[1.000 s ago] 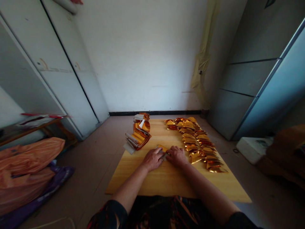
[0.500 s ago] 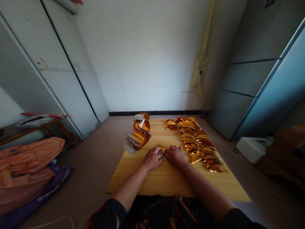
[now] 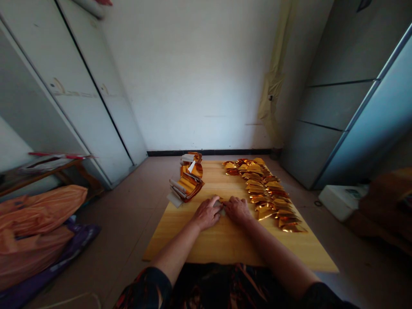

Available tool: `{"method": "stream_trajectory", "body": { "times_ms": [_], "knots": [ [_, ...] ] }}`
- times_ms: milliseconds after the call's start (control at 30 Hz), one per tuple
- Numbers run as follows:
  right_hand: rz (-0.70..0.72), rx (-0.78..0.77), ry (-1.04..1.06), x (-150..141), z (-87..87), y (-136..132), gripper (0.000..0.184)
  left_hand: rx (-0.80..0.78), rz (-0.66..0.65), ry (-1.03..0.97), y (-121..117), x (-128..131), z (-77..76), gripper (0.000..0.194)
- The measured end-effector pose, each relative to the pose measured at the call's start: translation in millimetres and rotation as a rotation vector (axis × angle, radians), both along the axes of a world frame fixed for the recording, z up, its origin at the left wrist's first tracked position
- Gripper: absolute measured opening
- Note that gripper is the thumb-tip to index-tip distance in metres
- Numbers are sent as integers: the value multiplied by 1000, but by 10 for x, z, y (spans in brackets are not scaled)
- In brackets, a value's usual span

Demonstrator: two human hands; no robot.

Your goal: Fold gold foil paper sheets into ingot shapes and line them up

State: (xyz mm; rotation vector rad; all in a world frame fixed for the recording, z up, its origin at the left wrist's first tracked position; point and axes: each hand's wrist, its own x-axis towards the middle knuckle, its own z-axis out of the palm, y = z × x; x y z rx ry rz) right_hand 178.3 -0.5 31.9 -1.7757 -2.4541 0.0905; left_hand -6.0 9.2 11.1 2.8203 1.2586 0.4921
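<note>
Left hand [image 3: 206, 213] and right hand [image 3: 237, 210] meet over a small piece of gold foil [image 3: 220, 204] on a pale wooden table [image 3: 231, 244]

The foil lies between the hands, mostly hidden by them, so its shape is hard to make out; the left fingers [image 3: 213, 202] and right fingers [image 3: 230, 203] curl down close together on it, nearly closed, though whether they pinch it or only press it cannot be told; folded gold foil triangles [image 3: 264, 193] run in a long row just right of the right hand; a pile of gold and silver folded strips [image 3: 188, 180] sits at the table's far left, beyond the left hand.
</note>
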Motion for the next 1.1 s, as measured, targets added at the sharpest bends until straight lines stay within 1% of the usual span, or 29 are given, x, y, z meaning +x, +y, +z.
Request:
{"method": "stream_trajectory", "body": {
  "times_ms": [133, 267, 367, 500, 667, 767, 967, 1100],
  "knots": [
    [-5, 16, -5, -9, 9, -9, 33, -3, -9, 37, 6, 3, -24, 36],
    [-3, 18, -14, -13, 34, -22, 33, -15, 28, 44, 28, 0, -72, 36],
    [-6, 16, -25, -9, 56, -35, 34, -12, 34, 55, 35, 2, -90, 35],
    [-19, -6, -52, -6, 93, -44, 36, 3, 44, 72, 32, 12, -86, 34],
    [-39, -36, -80, -24, 144, -35, 41, 23, 8, 102, 16, 17, -64, 31],
    [-53, -44, -85, -39, 162, -37, 42, 18, 9, 111, 4, 13, -52, 33],
    [-73, -48, -82, -63, 174, -37, 41, 61, -6, 130, 10, 17, -10, 38],
    [-61, -9, -57, -39, 135, -33, 35, 40, -17, 113, 52, 19, -57, 41]
  ]
}}
